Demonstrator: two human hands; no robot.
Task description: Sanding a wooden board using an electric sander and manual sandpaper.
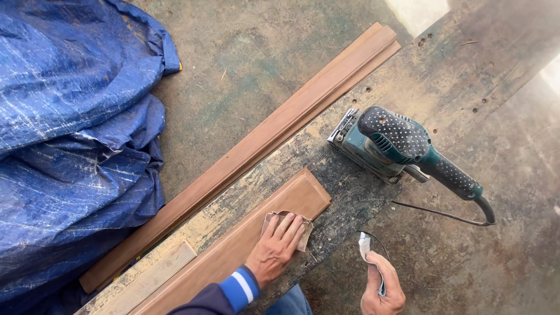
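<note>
**Sandpaper near the board's end, power tool close to the bench edge**

At the far left I see a blue tarpaulin (70,128), crumpled on the floor; it is well apart from the hands and I see no danger from it. Beside it, a long strip of brown moulding (256,146) lies diagonally along the edge of the bench (408,76). It looks to sit partly over that edge, so a push from the side could, I think, send it down to the floor.

Next comes the shorter brown board (245,239), flat on the bench. The left hand (277,248) presses a folded piece of sandpaper (286,224) on it, fingers spread flat, so this grip is not closed around anything but holds the paper down. The paper is near the board's upper end. If the hand goes over that end, the fingers may scrape on the rough, dirty bench surface, or the paper may tear on the corner.

The right hand (382,289) is off the bench, low in the view, and its grip is closed on a small white object (366,248) which I cannot identify.

Further right, the green and black electric sander (402,149) rests on the bench, untouched. Its black cable (443,214) hangs past the edge near the right hand. In my judgement a catch on this cable could pull the sander off.
</note>
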